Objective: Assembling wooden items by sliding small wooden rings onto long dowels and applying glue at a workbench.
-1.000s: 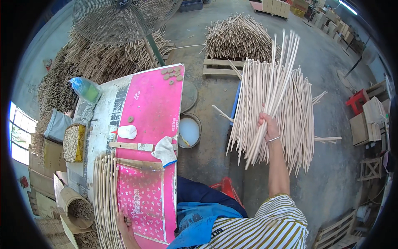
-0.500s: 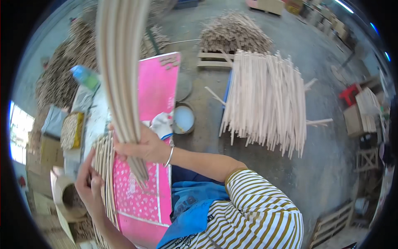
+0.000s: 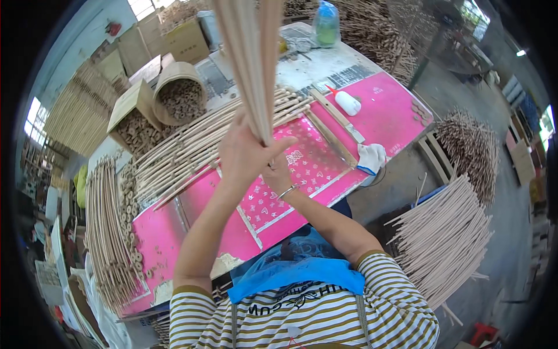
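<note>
A bundle of long, thin wooden sticks (image 3: pixel 251 64) rises from my hands past the top of the view. My left hand (image 3: pixel 243 152) is closed round its lower part, thumb pointing right. Just below and to the right, my right hand (image 3: pixel 278 175) with a bracelet at the wrist is close against the left one; its fingers are mostly hidden, so its grip on the bundle cannot be made out. Beneath the hands, a row of similar sticks (image 3: pixel 186 151) lies slantwise over the pink patterned tabletop (image 3: pixel 192 224).
On the table are a white glue bottle (image 3: pixel 349 103) with a red tip, wooden strips (image 3: pixel 337 116), a white glove (image 3: pixel 371 157) and small wooden rings (image 3: pixel 129 209). A round tub (image 3: pixel 180 72) holds wooden pieces. A large stick pile (image 3: pixel 444 238) stands at the right.
My view has swung left toward the table. My left hand has come off the sticks on the table and onto the bundle, which the right hand gripped before.
</note>
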Available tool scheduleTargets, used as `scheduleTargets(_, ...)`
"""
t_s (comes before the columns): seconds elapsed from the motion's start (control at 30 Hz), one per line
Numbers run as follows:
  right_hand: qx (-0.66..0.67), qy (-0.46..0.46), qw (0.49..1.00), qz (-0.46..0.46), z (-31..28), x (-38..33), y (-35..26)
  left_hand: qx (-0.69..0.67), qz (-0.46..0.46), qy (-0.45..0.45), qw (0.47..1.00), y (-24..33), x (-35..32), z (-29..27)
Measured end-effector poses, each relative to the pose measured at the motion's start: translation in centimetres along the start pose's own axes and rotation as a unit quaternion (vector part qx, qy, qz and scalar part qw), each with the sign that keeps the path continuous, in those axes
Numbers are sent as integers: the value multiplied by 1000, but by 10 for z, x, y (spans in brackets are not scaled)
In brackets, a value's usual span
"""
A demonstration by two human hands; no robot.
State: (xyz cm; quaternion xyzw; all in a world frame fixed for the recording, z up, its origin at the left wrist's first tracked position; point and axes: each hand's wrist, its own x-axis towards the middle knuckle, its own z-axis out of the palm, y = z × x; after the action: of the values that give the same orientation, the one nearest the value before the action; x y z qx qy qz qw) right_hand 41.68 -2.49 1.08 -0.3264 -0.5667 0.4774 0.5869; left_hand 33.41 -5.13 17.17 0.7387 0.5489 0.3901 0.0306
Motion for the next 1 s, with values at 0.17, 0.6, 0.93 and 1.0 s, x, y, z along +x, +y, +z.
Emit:
scheduleTargets(0.17,51,28,993,-103,26,-10,-17,20,3,69,997,8,0,-2)
scheduleTargets(0.6,-524,-231,752,-327,2,-33,-214,358,137,-197,902,-108,-108,-115)
scheduleTargets(0.93,-446,-476,756,-53,-45,-9,-94,261,157,-307,902,-143,-122,-152)
scheduleTargets(1.0,-415,-498,761,21,-45,-12,-90,209,110,-257,937,-162,-116,-152)
